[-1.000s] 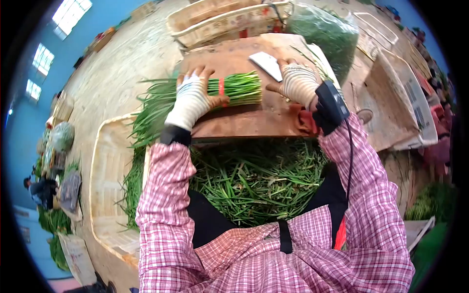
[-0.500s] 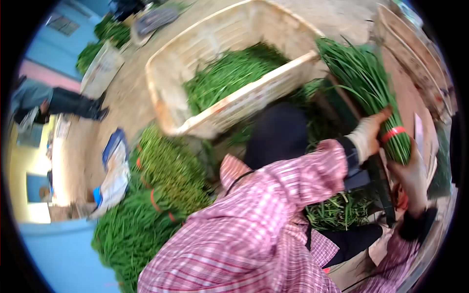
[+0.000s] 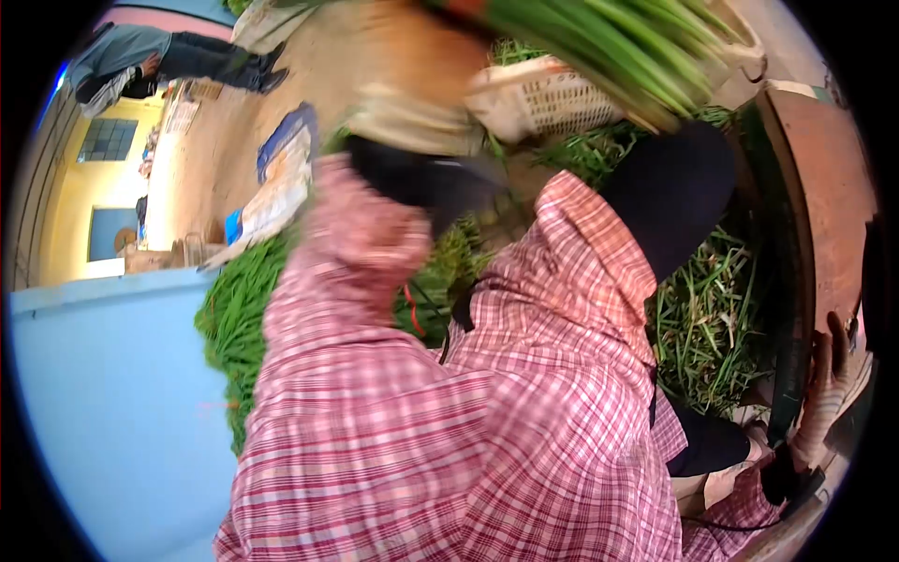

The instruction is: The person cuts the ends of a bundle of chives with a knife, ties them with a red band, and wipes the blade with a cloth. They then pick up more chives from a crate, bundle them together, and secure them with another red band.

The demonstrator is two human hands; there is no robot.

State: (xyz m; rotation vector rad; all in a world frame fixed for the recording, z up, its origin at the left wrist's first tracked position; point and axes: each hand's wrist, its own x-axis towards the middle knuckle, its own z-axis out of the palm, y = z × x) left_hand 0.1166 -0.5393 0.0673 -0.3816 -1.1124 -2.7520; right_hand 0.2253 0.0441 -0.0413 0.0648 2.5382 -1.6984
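My left hand (image 3: pixel 421 61), gloved up to the fingers and blurred by motion, grips a bundle of long green stalks (image 3: pixel 599 47) at the top of the view. A bit of red band shows beside its fingers. The pale stalk ends point right, over the white crate (image 3: pixel 552 98). Low at the right edge, my right hand (image 3: pixel 824 393) has its fingers stretched out beside the brown board (image 3: pixel 833 187), with nothing visible in them.
Green bundles (image 3: pixel 243 318) lie at left beside a light blue panel (image 3: pixel 112 393). Loose green cuttings (image 3: pixel 712 318) lie right of my knees. A blue and white sack (image 3: pixel 286 178) is on the floor. Another person (image 3: pixel 206 58) stands at the upper left.
My left hand has carried the bundle from the board at right to the upper middle, over the crate. My right hand has come off the bundle. The view has shifted.
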